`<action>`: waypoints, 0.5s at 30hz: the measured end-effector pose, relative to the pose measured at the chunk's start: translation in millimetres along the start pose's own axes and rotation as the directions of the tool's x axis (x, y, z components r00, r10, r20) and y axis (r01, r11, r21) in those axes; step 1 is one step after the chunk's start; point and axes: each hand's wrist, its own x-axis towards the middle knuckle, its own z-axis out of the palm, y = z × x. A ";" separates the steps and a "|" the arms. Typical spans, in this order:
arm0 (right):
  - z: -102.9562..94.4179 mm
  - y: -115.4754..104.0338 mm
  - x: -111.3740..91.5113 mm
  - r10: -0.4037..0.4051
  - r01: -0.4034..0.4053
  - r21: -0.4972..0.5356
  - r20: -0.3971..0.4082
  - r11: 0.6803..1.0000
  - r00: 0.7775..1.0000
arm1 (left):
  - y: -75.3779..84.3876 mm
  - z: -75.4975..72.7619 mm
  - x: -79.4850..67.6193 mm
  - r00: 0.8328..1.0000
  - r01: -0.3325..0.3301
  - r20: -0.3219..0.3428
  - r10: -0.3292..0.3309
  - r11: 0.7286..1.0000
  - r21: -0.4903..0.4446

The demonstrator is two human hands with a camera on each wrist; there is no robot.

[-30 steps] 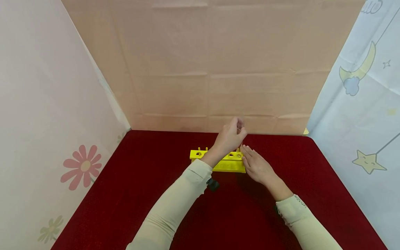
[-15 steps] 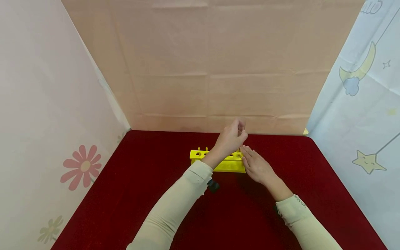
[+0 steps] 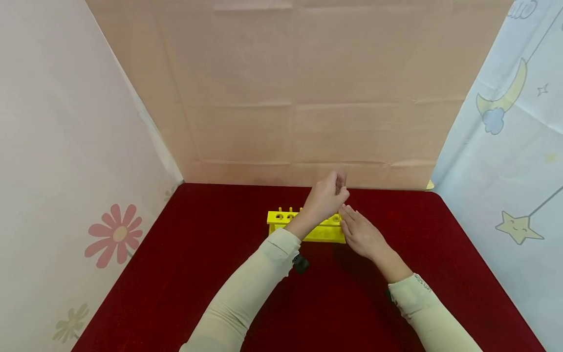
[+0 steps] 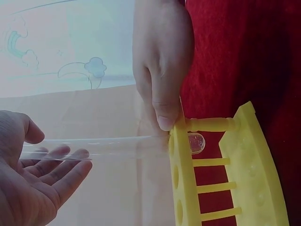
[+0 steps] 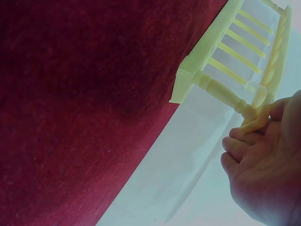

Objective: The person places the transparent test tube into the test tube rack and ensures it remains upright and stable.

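Observation:
My left hand (image 3: 324,198) is raised above the right end of a yellow test tube rack (image 3: 321,234) on the table. It holds a clear test tube (image 4: 117,148) between thumb and fingers. In the left wrist view, the tube's rounded tip passes through the end hole of the rack's top plate and stops short of the base. My right hand (image 3: 362,234) grips the right end of that plate, with thumb and fingers at its corner (image 5: 256,123) in the right wrist view. The tube is barely visible in the head view.
Dark red cloth (image 3: 211,234) covers the table. Other holes and upright pegs run along the rack to the left. A tan backdrop (image 3: 286,98) rises behind, with patterned sheets (image 3: 492,161) at the sides. A small black device (image 3: 301,264) shows at the left wrist.
My left hand has sunk slightly and shifted a touch to the right above the rack. The right hand and the rack stay in place.

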 end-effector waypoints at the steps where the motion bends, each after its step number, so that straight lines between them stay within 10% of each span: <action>1: 0.0 0.1 -0.1 0.000 0.000 0.001 -0.001 1.000 1.000 | 0.1 0.2 -0.2 1.000 0.005 0.003 -0.005 1.000 0.002; 15: 1.3 2.7 -0.7 0.014 -0.014 0.010 0.005 1.000 1.000 | -2.8 3.0 -1.3 0.999 0.038 0.038 -0.038 0.999 -0.003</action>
